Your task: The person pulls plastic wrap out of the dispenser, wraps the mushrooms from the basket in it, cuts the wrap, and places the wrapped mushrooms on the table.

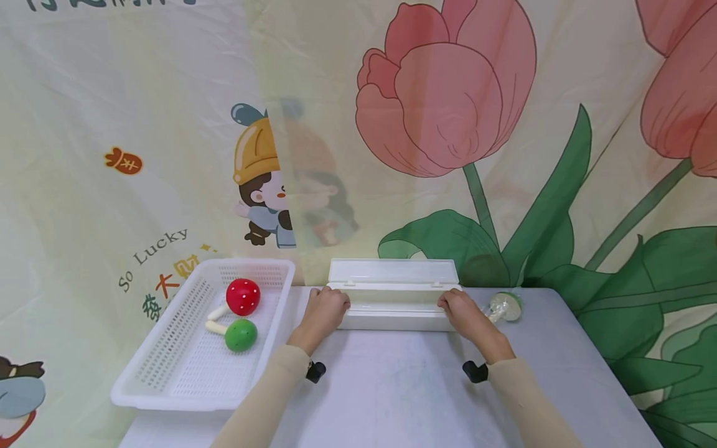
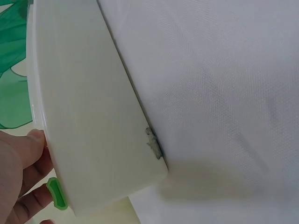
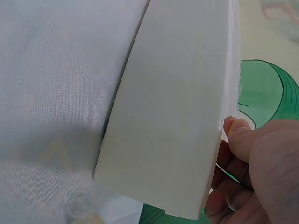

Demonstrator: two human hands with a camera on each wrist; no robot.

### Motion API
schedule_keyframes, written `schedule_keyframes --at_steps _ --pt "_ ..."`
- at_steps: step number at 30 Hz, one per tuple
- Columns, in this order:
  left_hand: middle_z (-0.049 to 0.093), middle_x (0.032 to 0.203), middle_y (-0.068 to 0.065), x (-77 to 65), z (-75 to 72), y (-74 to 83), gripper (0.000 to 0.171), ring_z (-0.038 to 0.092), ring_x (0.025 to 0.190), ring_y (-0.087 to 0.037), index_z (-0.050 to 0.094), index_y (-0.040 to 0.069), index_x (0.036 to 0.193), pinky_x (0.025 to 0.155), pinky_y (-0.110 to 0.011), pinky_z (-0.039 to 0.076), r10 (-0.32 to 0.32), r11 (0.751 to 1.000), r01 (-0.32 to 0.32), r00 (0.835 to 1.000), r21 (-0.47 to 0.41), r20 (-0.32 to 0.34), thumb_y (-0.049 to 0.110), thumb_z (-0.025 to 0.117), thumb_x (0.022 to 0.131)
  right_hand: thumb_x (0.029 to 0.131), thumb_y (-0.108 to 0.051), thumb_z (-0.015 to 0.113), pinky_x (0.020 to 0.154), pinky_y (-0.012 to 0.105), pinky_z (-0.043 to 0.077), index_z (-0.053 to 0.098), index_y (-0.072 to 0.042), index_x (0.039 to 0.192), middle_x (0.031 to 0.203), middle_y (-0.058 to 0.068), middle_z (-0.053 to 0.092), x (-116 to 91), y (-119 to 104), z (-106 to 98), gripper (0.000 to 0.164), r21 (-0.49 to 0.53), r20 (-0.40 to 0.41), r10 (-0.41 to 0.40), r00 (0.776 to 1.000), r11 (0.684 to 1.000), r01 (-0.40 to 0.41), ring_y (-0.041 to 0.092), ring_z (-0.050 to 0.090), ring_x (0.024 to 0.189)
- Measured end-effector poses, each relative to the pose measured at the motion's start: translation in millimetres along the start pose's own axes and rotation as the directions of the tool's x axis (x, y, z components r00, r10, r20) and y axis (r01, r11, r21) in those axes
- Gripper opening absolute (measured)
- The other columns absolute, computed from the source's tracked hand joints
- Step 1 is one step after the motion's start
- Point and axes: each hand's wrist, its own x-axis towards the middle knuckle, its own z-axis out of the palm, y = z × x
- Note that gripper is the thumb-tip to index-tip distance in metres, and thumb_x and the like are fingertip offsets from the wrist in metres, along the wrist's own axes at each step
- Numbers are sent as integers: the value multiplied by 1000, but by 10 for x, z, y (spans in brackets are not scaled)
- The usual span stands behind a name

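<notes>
A long white box (image 1: 398, 322) sits on the table with its hinged lid (image 1: 393, 271) standing up at the back. My left hand (image 1: 329, 307) grips the box's left end, the thumb (image 2: 33, 145) against the upper rim in the left wrist view. A small green piece (image 2: 57, 193) shows beside those fingers, at the box's edge. At the right end my right hand (image 1: 462, 311) holds the box in the same way, its thumb (image 3: 240, 135) at the rim and the other fingers curled behind. The box's inside is partly visible between the hands.
On the left, a white perforated basket (image 1: 124, 393) holds a red dotted round-headed toy (image 1: 243, 297) and a green one (image 1: 241, 335), both with pale handles. A clear-wrapped green and pale thing (image 1: 506, 307) lies right of the box. A printed curtain (image 1: 319, 74) hangs behind the table.
</notes>
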Motion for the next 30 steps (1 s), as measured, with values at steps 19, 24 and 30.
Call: schedule_keyframes --at_steps 19,24,30 --pt "75 98 -1 13 -96 37 11 64 96 -24 74 15 98 87 -46 42 -35 999 33 998 -40 -49 23 68 100 101 2 60 75 41 54 64 3 95 96 14 57 -57 13 -4 7 14 -205 -76 976 997 81 24 59 86" --pt "74 98 0 -41 -118 26 11 65 99 -24 74 16 98 86 -45 42 -22 998 17 997 -59 -76 25 68 100 102 -1 59 75 39 53 64 2 98 96 13 57 -95 -14 -56 7 21 -195 -61 979 998 67 22 56 87" --pt "72 96 2 -78 -186 3 7 64 95 -22 72 18 97 84 -44 41 11 995 -26 987 -93 -159 24 68 99 104 -4 57 80 44 54 63 0 100 102 15 57 -137 -61 -145 8 46 -216 -59 975 996 70 27 57 93"
